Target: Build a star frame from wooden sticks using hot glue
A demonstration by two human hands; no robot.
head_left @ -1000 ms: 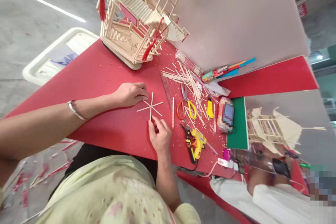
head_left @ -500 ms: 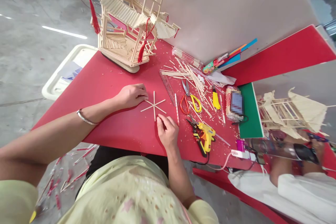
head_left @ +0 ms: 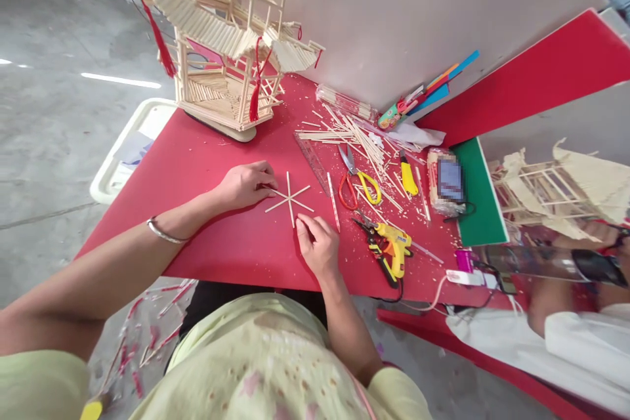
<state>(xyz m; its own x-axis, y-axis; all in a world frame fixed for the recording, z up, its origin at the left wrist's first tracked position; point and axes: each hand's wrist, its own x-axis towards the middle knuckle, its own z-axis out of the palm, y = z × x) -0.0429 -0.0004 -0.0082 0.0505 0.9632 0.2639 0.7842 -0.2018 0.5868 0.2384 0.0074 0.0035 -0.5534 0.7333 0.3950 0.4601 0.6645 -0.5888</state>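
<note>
A six-armed star of thin wooden sticks (head_left: 289,199) lies flat on the red tabletop (head_left: 216,256) between my hands. My left hand (head_left: 249,184), with a silvery bangle at the wrist, rests on the table, its fingers curled and closed at the end of the star's upper-left arm. My right hand (head_left: 319,244) pinches at the end of the star's lowest arm with thumb and forefinger; the exact contact is hard to see. Just to the right lie a white-and-red patterned strip (head_left: 333,202) and a clear ruler (head_left: 312,161).
A stick-built pavilion (head_left: 221,85) with red tassels stands at the back left. On the right are loose sticks (head_left: 364,144), scissors (head_left: 355,184), a yellow cutter (head_left: 408,176), pliers (head_left: 381,259), a glue gun (head_left: 396,246) and a phone (head_left: 450,180). Another person sits at far right.
The view has shifted slightly. The star's arms sit at a slightly different angle in the view, and both hands keep nearly the same places beside it.
</note>
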